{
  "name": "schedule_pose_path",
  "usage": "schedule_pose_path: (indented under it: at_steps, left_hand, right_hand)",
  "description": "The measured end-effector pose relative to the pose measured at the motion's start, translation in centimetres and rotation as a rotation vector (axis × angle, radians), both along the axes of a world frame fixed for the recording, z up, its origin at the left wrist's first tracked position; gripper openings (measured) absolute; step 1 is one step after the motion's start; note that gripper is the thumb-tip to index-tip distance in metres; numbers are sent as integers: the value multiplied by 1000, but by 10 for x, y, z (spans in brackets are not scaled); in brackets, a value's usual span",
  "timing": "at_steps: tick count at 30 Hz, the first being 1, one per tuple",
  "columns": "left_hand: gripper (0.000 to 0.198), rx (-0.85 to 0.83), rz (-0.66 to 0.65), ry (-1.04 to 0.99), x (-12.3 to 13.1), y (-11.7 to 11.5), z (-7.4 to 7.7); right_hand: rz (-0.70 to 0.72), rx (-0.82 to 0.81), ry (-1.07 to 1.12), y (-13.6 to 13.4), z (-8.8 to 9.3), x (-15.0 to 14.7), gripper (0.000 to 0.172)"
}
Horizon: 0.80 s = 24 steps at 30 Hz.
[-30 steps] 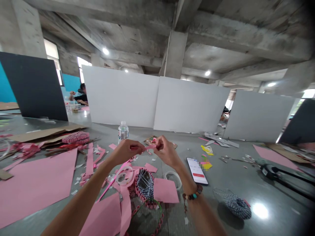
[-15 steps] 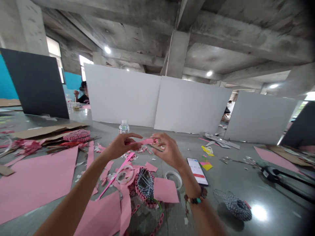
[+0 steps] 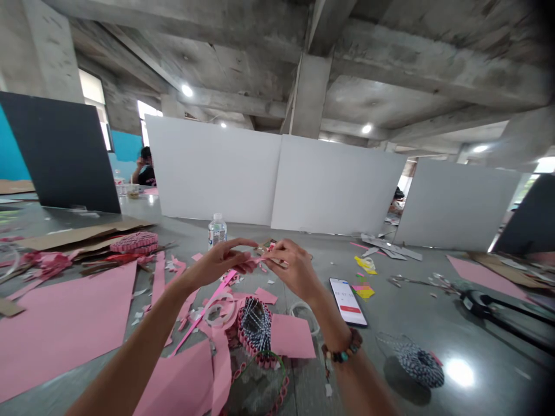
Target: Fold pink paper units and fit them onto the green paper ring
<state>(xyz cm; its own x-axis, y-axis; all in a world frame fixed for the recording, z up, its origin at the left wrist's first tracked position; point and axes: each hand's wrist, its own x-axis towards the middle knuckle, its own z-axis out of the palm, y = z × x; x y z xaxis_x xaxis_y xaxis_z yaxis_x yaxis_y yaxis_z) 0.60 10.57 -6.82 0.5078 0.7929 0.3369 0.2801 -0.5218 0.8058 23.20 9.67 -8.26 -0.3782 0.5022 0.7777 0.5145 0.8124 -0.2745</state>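
Over the middle of the table, my left hand (image 3: 221,263) pinches one end of a small pink paper strip (image 3: 256,259). My right hand (image 3: 293,267) closes its fingertips on the other end, and a beaded bracelet circles that wrist. Below the hands lies a small oval piece (image 3: 255,326) with a pink looped paper rim and black-and-white cord across it. A square of pink paper (image 3: 293,336) touches its right side. To its left, a white tape roll (image 3: 219,311) rests on pink scraps. A chain of pink paper loops (image 3: 284,388) trails at the front.
A water bottle (image 3: 217,230) stands behind my left hand. To the right are a phone (image 3: 348,301), a ball of cord (image 3: 420,368) and a black-handled tool (image 3: 474,305). Large pink sheets (image 3: 73,323) cover the left. White panels (image 3: 217,170) border the back.
My hands have come closer together, and the right fingers have closed onto the strip. The strip now shows less between them. A person at the far left has raised a hand.
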Motion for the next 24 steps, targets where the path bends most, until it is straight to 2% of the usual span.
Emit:
schedule_pose_path:
  at_steps: [5, 12, 24]
  left_hand:
    - [24, 201, 167, 43, 8, -7, 5]
    - [13, 385, 237, 132, 16, -20, 10]
    - [8, 419, 272, 149, 15, -16, 6]
  right_hand:
    - [-9, -46, 0, -3, 2, 0, 7]
    - [70, -110, -6, -8, 5, -5, 12]
    - [116, -143, 40, -14, 10, -4, 18]
